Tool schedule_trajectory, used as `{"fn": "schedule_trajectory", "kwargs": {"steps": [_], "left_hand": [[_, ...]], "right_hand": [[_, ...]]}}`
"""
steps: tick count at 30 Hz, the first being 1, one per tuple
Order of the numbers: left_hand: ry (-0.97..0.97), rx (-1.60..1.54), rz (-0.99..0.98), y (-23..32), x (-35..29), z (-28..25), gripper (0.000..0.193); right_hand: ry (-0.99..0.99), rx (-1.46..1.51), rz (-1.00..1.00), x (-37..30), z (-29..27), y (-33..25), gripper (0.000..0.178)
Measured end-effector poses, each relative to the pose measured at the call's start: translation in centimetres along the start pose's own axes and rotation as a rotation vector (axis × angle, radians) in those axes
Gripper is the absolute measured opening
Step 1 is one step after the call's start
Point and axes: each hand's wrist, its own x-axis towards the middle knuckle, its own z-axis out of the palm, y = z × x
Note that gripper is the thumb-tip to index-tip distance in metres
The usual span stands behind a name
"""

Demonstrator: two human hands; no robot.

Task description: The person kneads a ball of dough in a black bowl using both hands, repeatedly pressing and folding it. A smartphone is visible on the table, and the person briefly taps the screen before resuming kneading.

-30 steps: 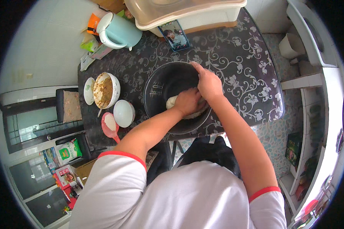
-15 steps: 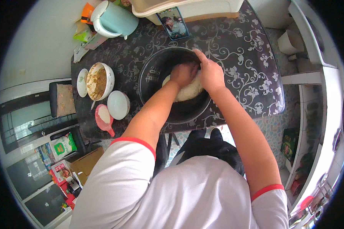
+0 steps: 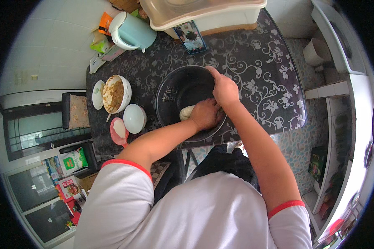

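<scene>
A large black inner pot stands on the dark table. At the near side of its inside lies pale dough, mostly covered by my left hand. That hand is closed on the dough, its fingers curled toward the pot's right wall and partly hidden. On the right rim, my right hand grips the pot, with one finger stretched along the edge and the rest wrapped over the side.
Left of the pot stand a bowl of brown filling, a small white dish, a white bowl and a pink scoop with flour. Behind are a light-blue kettle, a propped phone and a lidded storage box.
My left hand has moved from the pot's middle to its near right side, gathering the dough there. The spread dough now shows as a small bulge. My right hand still holds the rim.
</scene>
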Motion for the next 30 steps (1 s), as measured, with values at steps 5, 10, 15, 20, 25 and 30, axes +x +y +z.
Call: {"fn": "schedule_trajectory", "kwargs": {"steps": [5,10,15,20,25,30], "left_hand": [[-0.022,-0.012,-0.186,-2.7,2.3,1.9,0.026],[0.123,-0.010,-0.229,-4.5,3.8,3.0,0.023],[0.132,0.088,-0.330,-6.5,5.8,2.4,0.023],[0.170,0.228,-0.476,-7.6,7.7,2.4,0.030],[0.003,0.186,-0.698,-8.6,5.3,1.7,0.065],[0.106,-0.164,-0.601,-3.2,0.6,-1.5,0.047]], "right_hand": [[0.004,0.008,-0.010,0.0,0.4,0.3,0.056],[-0.030,0.003,-0.003,-0.2,0.1,0.8,0.060],[0.029,0.016,0.023,-0.5,0.1,0.6,0.060],[0.110,0.027,0.092,-0.8,0.4,0.9,0.056],[0.111,0.080,0.121,-1.0,0.5,-0.5,0.052],[0.129,0.072,0.123,-0.9,0.8,0.4,0.050]]}}
